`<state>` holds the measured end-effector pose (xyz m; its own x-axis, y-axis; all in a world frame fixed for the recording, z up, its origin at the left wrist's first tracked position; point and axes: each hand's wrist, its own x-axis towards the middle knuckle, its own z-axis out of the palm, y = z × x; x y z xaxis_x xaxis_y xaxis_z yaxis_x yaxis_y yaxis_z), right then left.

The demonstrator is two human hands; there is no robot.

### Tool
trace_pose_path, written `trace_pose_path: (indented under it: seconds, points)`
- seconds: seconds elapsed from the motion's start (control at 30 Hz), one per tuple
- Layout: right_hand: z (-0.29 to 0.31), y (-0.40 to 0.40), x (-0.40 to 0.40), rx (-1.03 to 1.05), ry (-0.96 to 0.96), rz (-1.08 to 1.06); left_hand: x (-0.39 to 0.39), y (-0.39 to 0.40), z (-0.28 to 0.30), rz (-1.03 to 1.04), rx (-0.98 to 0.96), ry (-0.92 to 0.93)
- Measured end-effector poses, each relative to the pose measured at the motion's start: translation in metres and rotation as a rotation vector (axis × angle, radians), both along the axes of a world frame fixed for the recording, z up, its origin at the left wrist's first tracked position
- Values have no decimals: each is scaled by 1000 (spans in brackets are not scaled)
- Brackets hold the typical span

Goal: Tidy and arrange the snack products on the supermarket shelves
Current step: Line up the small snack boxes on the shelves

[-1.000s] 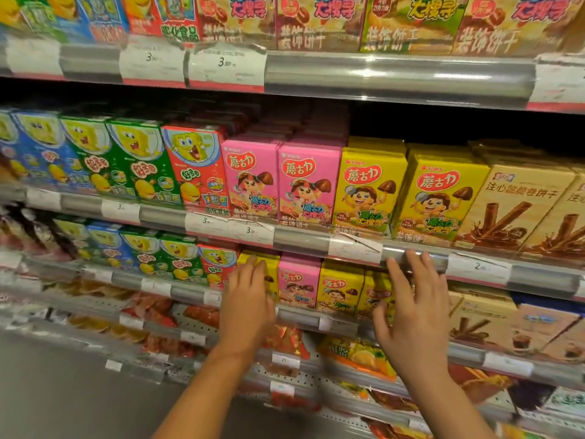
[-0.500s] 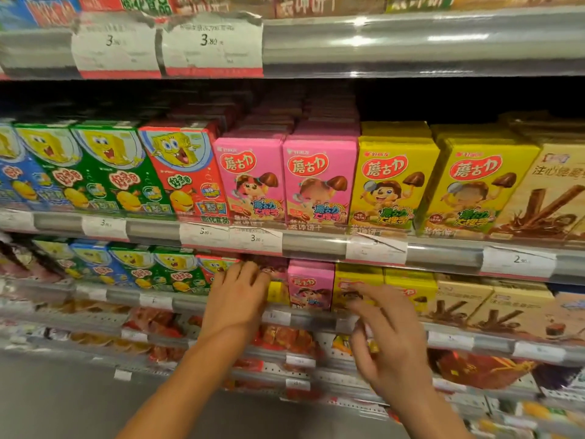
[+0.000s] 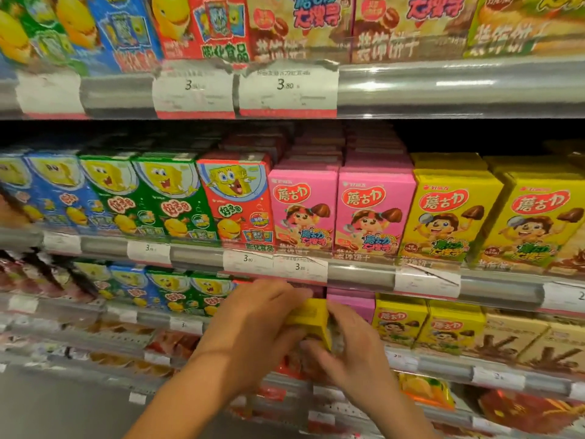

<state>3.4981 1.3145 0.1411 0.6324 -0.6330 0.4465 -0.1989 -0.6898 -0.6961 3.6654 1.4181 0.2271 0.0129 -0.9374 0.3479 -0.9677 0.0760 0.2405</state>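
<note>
A small yellow snack box (image 3: 311, 318) is held between both my hands in front of the third shelf down. My left hand (image 3: 253, 331) grips its left side and my right hand (image 3: 351, 346) grips its right side and bottom. Most of the box front is hidden by my fingers. Just behind it stands a pink box (image 3: 351, 304), and to its right two yellow boxes (image 3: 399, 324) of the same brand face forward. On the shelf above, pink boxes (image 3: 304, 210) and yellow boxes (image 3: 449, 213) stand in neat rows.
Cartoon-sponge snack boxes in blue, green (image 3: 164, 198) and red (image 3: 237, 204) fill the left of the middle shelf. Brown chocolate-stick boxes (image 3: 512, 340) stand at the right. Price-tag rails (image 3: 285, 90) front each shelf. Bagged snacks lie on the lower shelves; grey floor shows at bottom left.
My right hand came down from the shelf rail to the lower shelf. Both hands closed together on the yellow box, which now sits out in front of the row.
</note>
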Motion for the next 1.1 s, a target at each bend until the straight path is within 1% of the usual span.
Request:
trace_pose_path:
  seconds: [0.1,0.2,0.33,0.4,0.43,0.53,0.63,0.7,0.77,0.83,0.9,0.97,1.03,1.1]
  points:
    - [29,1,-4,1,-58,-45,-2,6,36,-18,-169,84]
    - [61,4,-16,43,-130,-100,-3,3,72,-9,-322,56]
    - [98,9,-32,236,-276,-84,-5,-1,119,-35,-500,83]
    - [116,14,-36,246,-325,-99,-5,-1,137,-50,-533,95]
    - [125,16,-38,236,-340,-101,-6,-1,146,-63,-515,89]
    - [152,23,-40,186,-369,-93,-9,-6,165,-114,-372,-11]
    - [178,29,-40,67,-364,-114,-12,-14,176,-195,-313,-41]
    - [195,32,-40,19,-336,-128,-8,-18,185,-248,-331,-14]
    - [211,30,-43,-65,-284,-164,3,-19,194,-282,-366,-25]
    - [229,22,-50,-205,-245,-254,19,-16,199,-298,-411,-58]
    - [253,12,-60,-345,-286,-376,36,-14,202,-285,-482,-87]
    - [283,1,-67,-533,-297,-524,52,-14,201,-254,-509,-108]
    - [316,-11,-71,-752,-221,-673,65,-15,198,-230,-448,-86]
    - [347,-25,-73,-886,-110,-791,74,-16,193,-222,-360,-53]
